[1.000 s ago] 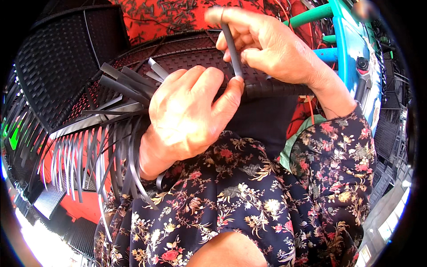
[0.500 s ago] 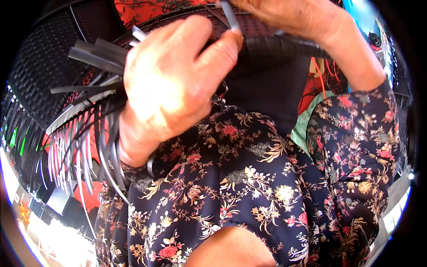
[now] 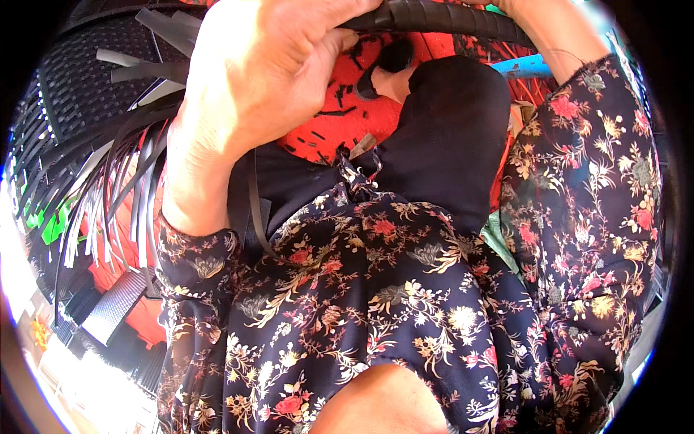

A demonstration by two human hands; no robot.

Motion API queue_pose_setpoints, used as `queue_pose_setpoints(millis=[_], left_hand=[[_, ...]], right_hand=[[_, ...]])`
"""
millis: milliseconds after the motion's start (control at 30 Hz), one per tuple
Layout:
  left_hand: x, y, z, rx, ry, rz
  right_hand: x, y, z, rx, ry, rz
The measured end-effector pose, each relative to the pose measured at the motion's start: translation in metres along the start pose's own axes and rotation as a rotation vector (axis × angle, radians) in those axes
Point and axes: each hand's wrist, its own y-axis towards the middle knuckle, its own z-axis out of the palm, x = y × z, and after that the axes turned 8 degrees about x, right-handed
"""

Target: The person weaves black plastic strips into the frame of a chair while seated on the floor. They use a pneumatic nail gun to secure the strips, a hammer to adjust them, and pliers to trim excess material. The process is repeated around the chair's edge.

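Note:
My left hand [image 3: 267, 79] is raised close to the camera at the top centre, its fingers curled around the black woven rim [image 3: 434, 16] of a basket-like piece. Loose black plastic strips [image 3: 123, 181] fan out and hang down to the left of that wrist. Only the wrist of my right hand [image 3: 549, 29] shows at the top right, beside the same rim. Its fingers are cut off by the upper edge. Both forearms wear dark floral sleeves.
Below the rim lies a red mat [image 3: 340, 108] scattered with short black offcuts. My black-trousered leg [image 3: 448, 123] and a dark shoe [image 3: 390, 61] rest on it. A black woven panel [image 3: 79, 87] stands at the left, and a blue bar [image 3: 528, 65] is at the right.
Both hands and the woven piece have risen toward the top of the picture. The right hand has slid almost out of view, and the red mat and my leg now show beneath the rim.

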Motion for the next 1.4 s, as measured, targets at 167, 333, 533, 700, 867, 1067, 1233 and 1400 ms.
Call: queue_pose_setpoints(millis=[167, 333, 533, 700, 867, 1067, 1233, 1400], left_hand=[[0.016, 0.011, 0.013, 0.015, -0.076, 0.058], [0.015, 0.007, 0.005, 0.069, -0.154, 0.048], [0.004, 0.006, -0.005, 0.079, -0.074, 0.071], [-0.003, 0.007, -0.003, 0.091, -0.099, 0.067], [0.000, -0.001, 0.003, 0.086, -0.131, -0.005], [0.002, 0.004, 0.001, 0.078, -0.142, -0.008], [0.009, 0.009, 0.004, 0.124, -0.110, -0.026], [0.025, 0.017, -0.005, 0.131, -0.110, -0.088]], right_hand=[[-0.016, 0.005, -0.022, 0.155, 0.114, -0.012], [-0.015, 0.012, -0.010, 0.042, 0.122, 0.011], [-0.012, 0.003, -0.008, 0.038, 0.075, -0.033], [-0.013, -0.005, -0.006, 0.065, 0.047, -0.035], [-0.014, 0.004, -0.010, 0.166, 0.001, -0.023], [-0.017, -0.001, -0.017, 0.290, 0.023, -0.002], [-0.016, -0.005, -0.021, 0.385, 0.131, -0.062], [0.019, -0.027, -0.013, -0.071, -0.207, -0.165]])
